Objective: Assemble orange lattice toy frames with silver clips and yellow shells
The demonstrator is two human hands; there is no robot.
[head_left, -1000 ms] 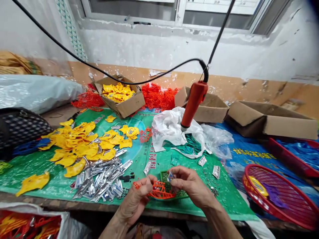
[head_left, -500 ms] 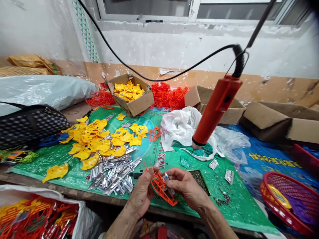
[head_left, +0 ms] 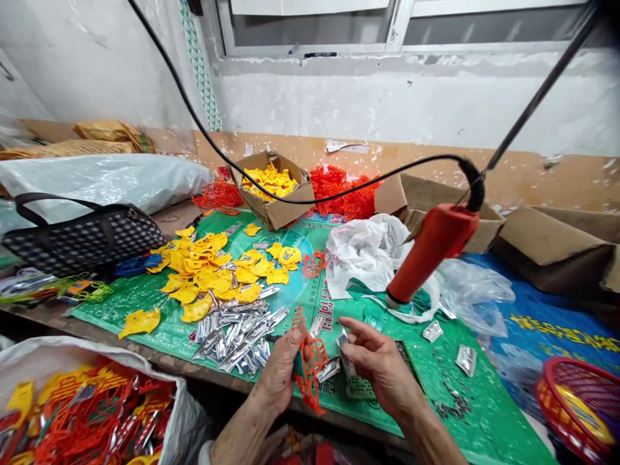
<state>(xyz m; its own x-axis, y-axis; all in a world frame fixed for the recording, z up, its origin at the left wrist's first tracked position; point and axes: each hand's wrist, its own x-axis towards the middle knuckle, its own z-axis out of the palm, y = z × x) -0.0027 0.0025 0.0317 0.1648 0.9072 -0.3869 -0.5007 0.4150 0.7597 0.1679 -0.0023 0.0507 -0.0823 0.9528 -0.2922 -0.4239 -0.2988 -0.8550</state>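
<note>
My left hand (head_left: 283, 361) is closed around an orange openwork plastic frame (head_left: 312, 365), held upright above the front edge of the table. A little to its right, my right hand (head_left: 375, 355) pinches a small shiny silver strip (head_left: 343, 339) between thumb and fingers, its index finger stretched out. The strip is apart from the frame. Another silver piece (head_left: 329, 369) lies between the hands. Under the right hand is a green perforated tray (head_left: 361, 387), partly hidden. A pile of silver metal pieces (head_left: 242, 336) lies left of my left hand, with yellow plastic parts (head_left: 208, 278) behind it.
A red electric screwdriver (head_left: 431, 252) hangs on a cable over the table's right side. Loose screws (head_left: 453, 403) lie below it. White cloth (head_left: 363, 252), a box of yellow parts (head_left: 274, 210) and orange frames stand behind. A white sack (head_left: 179, 413) sits front left, a red basket (head_left: 571, 374) right.
My hands have moved apart; the right hand has drawn the silver strip away from the orange frame. The frame has turned more upright. The whole view has shifted left.
</note>
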